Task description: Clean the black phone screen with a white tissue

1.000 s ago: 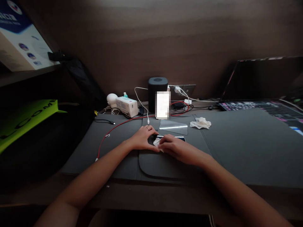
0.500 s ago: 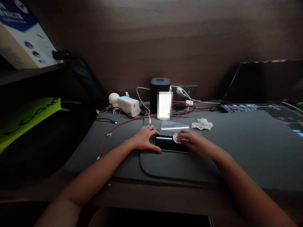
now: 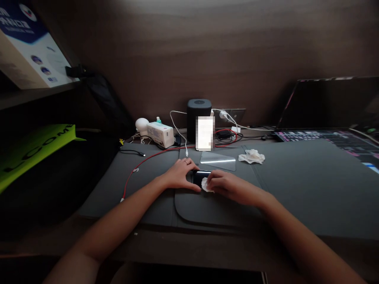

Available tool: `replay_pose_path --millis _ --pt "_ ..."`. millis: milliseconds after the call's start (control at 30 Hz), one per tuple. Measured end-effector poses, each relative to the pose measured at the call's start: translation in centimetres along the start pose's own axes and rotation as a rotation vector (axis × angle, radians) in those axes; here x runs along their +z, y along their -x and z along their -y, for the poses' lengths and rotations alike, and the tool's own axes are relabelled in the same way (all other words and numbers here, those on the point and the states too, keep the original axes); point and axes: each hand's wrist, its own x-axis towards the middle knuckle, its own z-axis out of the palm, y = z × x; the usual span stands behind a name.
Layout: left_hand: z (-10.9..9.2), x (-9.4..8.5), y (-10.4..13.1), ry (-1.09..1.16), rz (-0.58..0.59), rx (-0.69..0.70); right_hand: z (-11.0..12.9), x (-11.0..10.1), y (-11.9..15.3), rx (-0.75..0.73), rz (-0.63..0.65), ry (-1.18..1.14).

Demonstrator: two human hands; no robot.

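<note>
A dark smartphone (image 3: 198,178) lies flat on the grey mat (image 3: 219,211), its right part hidden under my right hand. My left hand (image 3: 181,174) grips the phone's left end, thumb along the near edge and fingers at the far edge. Pinched in my right hand (image 3: 225,183) is a small white tissue wad (image 3: 206,184), pressed on the screen near the phone's near edge. Just beyond the phone rests a clear glass screen protector (image 3: 218,161). Further right on the mat sits a crumpled tissue (image 3: 251,156).
A black speaker (image 3: 191,118) stands at the back, with a blurred white card before it. A small white box (image 3: 160,134) and a white bulb (image 3: 142,124) are left of it. A red cable (image 3: 130,173) crosses the mat. An open laptop (image 3: 331,104) is at right.
My right hand has slid the tissue wad left and nearer to me across the phone screen. My left hand keeps its hold on the phone.
</note>
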Motion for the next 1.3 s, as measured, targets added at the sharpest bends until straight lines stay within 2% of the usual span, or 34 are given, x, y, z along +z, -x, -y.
replay_pose_path --millis 167,300,433,533,733,867,967,1167,1233,1300 --pt "-0.3 -0.3 0.1 0.005 0.010 0.009 -1.0 -2.8 2.4 0.115 0.068 -0.084" --pt "-0.5 -0.5 0.1 0.016 0.013 0.005 -1.9 -3.4 2.9 0.160 0.044 -0.077" --pt "-0.5 -0.4 0.1 0.006 0.013 -0.002 -3.2 -2.0 1.9 0.132 -0.122 0.028" --pt "-0.3 -0.3 0.0 0.005 0.013 0.008 -3.2 -0.4 0.4 0.083 -0.219 0.097" --pt "-0.2 -0.2 -0.1 -0.017 0.010 0.002 -0.5 2.6 -2.1 -0.011 -0.223 0.117" --pt "-0.3 -0.2 0.0 -0.016 0.019 0.016 0.6 3.2 -2.4 -0.022 -0.141 0.091" --pt "-0.2 -0.2 0.0 -0.001 0.012 -0.007 0.5 2.1 -1.5 0.011 -0.094 0.049" --pt "-0.3 -0.4 0.0 0.012 0.020 0.003 -1.3 -2.0 2.1 0.160 -0.002 0.005" --pt "-0.3 -0.4 0.0 0.021 0.020 -0.001 -2.2 -2.6 2.8 0.178 -0.023 -0.009" --pt "-0.3 -0.4 0.0 0.020 0.021 -0.003 -2.9 -2.4 2.6 0.175 -0.091 0.019"
